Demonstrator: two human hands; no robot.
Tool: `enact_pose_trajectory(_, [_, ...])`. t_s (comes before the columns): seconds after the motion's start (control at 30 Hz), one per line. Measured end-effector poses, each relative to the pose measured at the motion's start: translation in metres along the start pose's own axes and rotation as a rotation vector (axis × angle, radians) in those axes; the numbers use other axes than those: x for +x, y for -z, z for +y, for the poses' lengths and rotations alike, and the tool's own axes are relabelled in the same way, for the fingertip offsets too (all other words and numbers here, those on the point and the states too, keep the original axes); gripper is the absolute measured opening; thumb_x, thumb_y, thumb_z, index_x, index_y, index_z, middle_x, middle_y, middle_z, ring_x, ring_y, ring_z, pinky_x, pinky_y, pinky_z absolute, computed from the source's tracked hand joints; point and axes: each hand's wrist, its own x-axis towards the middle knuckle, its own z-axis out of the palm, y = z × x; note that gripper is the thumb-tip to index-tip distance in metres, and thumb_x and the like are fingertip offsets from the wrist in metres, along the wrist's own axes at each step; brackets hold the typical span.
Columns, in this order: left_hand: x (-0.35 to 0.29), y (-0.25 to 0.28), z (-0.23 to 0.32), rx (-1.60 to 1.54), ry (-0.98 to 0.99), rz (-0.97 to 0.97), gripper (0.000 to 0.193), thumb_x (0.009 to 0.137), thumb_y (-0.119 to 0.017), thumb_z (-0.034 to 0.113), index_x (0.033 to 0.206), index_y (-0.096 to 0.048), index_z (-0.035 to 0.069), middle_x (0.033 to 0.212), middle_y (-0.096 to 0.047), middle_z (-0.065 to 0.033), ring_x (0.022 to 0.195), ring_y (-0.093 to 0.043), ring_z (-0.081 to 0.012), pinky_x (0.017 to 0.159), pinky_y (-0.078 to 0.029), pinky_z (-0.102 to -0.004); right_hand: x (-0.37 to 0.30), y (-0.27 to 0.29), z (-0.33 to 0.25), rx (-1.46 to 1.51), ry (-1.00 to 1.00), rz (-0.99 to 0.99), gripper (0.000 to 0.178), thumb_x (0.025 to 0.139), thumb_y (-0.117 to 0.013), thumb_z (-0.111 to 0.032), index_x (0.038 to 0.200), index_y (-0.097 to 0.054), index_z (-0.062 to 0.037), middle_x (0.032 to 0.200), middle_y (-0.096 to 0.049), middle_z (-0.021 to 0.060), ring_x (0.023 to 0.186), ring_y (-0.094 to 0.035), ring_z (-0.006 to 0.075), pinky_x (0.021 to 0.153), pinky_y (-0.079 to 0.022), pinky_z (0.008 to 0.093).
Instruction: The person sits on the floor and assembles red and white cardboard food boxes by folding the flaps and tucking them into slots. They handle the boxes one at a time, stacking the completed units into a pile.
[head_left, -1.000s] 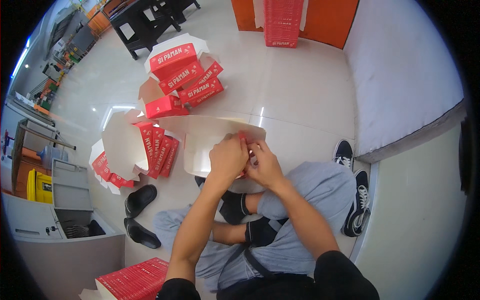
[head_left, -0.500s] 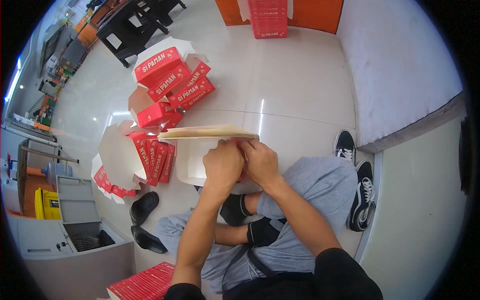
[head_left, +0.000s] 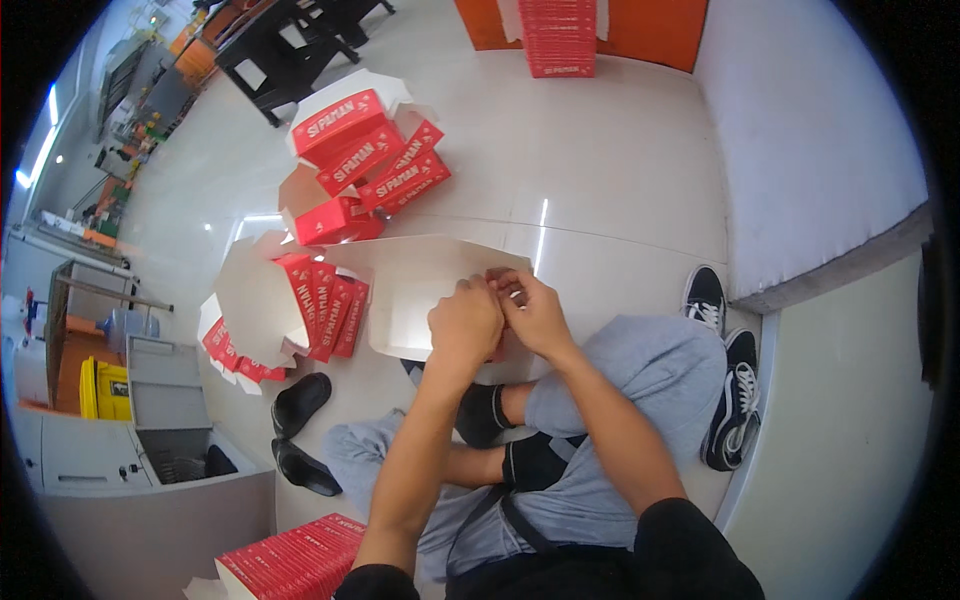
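Note:
In front of my crossed legs is a paper food box (head_left: 405,300), its pale inside facing up and its lid leaning back at the far side. My left hand (head_left: 466,318) is closed on the right part of the box, knuckles up. Right beside it, my right hand (head_left: 534,312) pinches the right end with bent fingers. A bit of red outer card shows between the hands; the exact fold under the fingers is hidden. Just left of this box stand several red boxes in a row (head_left: 325,308), with a pale raised lid (head_left: 262,300) next to them.
More folded red boxes (head_left: 365,160) are heaped farther off. Stacks of flat red cartons stand at the far wall (head_left: 560,40) and at my lower left (head_left: 290,560). Black slip-on shoes (head_left: 300,405), sneakers (head_left: 735,400), a grey cabinet (head_left: 160,530) and a white wall (head_left: 820,150) surround me.
The box's lid, almost edge-on before, now leans back and shows its pale inner face. My right hand's fingers have lifted and bent at the box's end. The whole view has shifted slightly.

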Motion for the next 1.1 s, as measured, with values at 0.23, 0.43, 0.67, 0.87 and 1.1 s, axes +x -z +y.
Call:
enact_pose_trajectory(0.23, [-0.013, -0.009, -0.007, -0.005, -0.04, 0.055, 0.031, 0.098, -0.059, 0.033, 0.103, -0.058, 0.002, 0.095, -0.068, -0.0178, 0.075, -0.073, -0.041, 0.065, -0.059, -0.0529, -0.008, -0.004, -0.003, 0.074, -0.07, 0.006, 0.028, 0.096, -0.054, -0.009, 0.12, -0.068, -0.0028, 0.111, -0.072, 0.0191, 0.091, -0.073, 0.0336, 0.079, -0.058, 0.0419])
enact_pose_trajectory(0.43, [-0.019, 0.01, -0.052, -0.159, 0.074, 0.589, 0.032, 0.098, -0.062, 0.034, 0.109, -0.064, 0.004, 0.097, -0.071, -0.0159, 0.087, -0.071, -0.0412, 0.074, -0.055, -0.0533, -0.013, 0.001, -0.03, -0.306, 0.222, 0.047, 0.032, 0.098, -0.062, -0.022, 0.126, -0.067, -0.0079, 0.121, -0.065, 0.0189, 0.09, -0.072, 0.0379, 0.075, -0.059, 0.044])
enact_pose_trajectory(0.67, [0.002, 0.016, -0.14, -0.075, 0.222, 0.458, 0.021, 0.097, -0.06, 0.023, 0.106, -0.072, 0.008, 0.093, -0.072, -0.0192, 0.084, -0.07, -0.0431, 0.072, -0.056, -0.0544, -0.017, -0.01, -0.037, -0.498, 0.273, 0.005, 0.036, 0.097, -0.066, -0.026, 0.13, -0.067, -0.0107, 0.123, -0.065, 0.0168, 0.09, -0.072, 0.0358, 0.075, -0.059, 0.0438])
enact_pose_trajectory(0.87, [0.009, 0.009, -0.149, 0.029, 0.172, 0.348, 0.019, 0.093, -0.057, 0.014, 0.102, -0.07, 0.004, 0.089, -0.073, -0.0214, 0.078, -0.071, -0.0462, 0.07, -0.057, -0.0559, -0.015, -0.014, -0.037, -0.499, 0.247, 0.014, 0.037, 0.096, -0.065, -0.023, 0.131, -0.067, -0.0099, 0.119, -0.067, 0.0164, 0.091, -0.072, 0.0358, 0.076, -0.059, 0.045])
enact_pose_trajectory(1.1, [0.011, 0.011, -0.14, 0.05, 0.201, 0.268, 0.019, 0.091, -0.054, 0.011, 0.099, -0.068, 0.001, 0.094, -0.072, -0.023, 0.082, -0.071, -0.0478, 0.073, -0.058, -0.0572, -0.012, -0.012, -0.032, -0.517, 0.233, 0.02, 0.038, 0.095, -0.065, -0.021, 0.132, -0.066, -0.0096, 0.114, -0.068, 0.0161, 0.092, -0.071, 0.0361, 0.077, -0.058, 0.0449])
